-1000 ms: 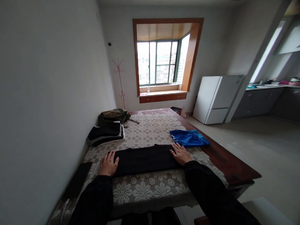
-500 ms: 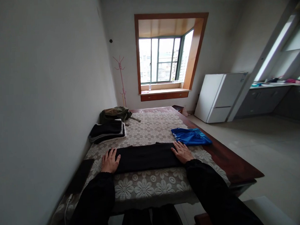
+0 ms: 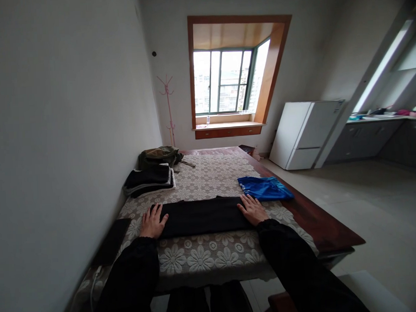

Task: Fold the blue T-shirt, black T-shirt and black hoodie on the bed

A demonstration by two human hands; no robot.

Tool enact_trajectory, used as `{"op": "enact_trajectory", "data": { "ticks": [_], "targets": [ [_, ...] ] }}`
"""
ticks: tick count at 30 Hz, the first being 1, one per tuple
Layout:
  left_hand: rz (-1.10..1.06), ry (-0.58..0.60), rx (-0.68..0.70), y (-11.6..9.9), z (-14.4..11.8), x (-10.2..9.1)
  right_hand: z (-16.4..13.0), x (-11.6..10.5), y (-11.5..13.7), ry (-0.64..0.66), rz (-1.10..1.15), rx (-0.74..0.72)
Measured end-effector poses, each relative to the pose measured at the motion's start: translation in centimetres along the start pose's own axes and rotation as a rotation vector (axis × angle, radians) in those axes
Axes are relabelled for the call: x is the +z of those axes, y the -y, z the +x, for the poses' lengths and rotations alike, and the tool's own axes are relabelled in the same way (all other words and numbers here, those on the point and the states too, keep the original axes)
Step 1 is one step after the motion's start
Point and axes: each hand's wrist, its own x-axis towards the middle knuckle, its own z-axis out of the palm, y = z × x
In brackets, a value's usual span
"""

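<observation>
A folded black garment (image 3: 205, 217) lies flat as a long strip across the near part of the table. Its exact kind cannot be made out. My left hand (image 3: 153, 222) rests flat on its left end, fingers spread. On its right end lies my right hand (image 3: 253, 210), also open, fingers stretched forward. Just beyond the right hand is a folded blue garment (image 3: 264, 188). A stack of folded black, grey and white clothes (image 3: 150, 180) sits past my left hand, near the wall.
A flower-patterned lace cloth (image 3: 208, 169) covers most of the dark red wooden table (image 3: 321, 220). A green backpack (image 3: 160, 157) lies behind the stack. Left of my arm is a dark flat object (image 3: 111, 240) with a white cable (image 3: 94, 287) near it. A white fridge (image 3: 303, 135) stands beyond.
Both hands stay flat on the ends of the black garment. Only the camera view has shifted very slightly.
</observation>
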Motion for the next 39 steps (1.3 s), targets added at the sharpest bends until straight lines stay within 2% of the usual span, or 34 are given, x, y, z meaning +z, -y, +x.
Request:
{"op": "enact_trajectory", "data": {
  "ticks": [10, 18, 24, 29, 34, 36, 39],
  "targets": [
    [0.03, 0.007, 0.03, 0.4, -0.1, 0.1, -0.2, -0.1, 0.1, 0.031, 0.014, 0.014],
    [-0.022, -0.039, 0.02, 0.3, -0.7, -0.2, -0.3, -0.3, 0.1, 0.034, 0.027, 0.011],
    [-0.079, -0.079, -0.056, 0.2, -1.1, -0.5, -0.5, -0.3, 0.2, 0.015, 0.027, 0.004],
    [-0.044, -0.086, -0.137, -0.2, -1.4, -0.6, -0.7, -0.5, 0.7, 0.011, -0.02, 0.02],
    [-0.017, -0.081, -0.154, -0.6, -1.5, -0.8, -1.6, -1.8, 2.5, -0.033, -0.105, 0.048],
    [-0.015, -0.08, -0.152, -0.7, -1.5, -0.8, -2.7, -2.3, 4.5, -0.033, -0.074, -0.037],
    [-0.018, -0.081, -0.147, -0.6, -1.5, -0.8, -5.7, -2.2, 8.6, 0.042, 0.092, -0.386]
  ]
}}
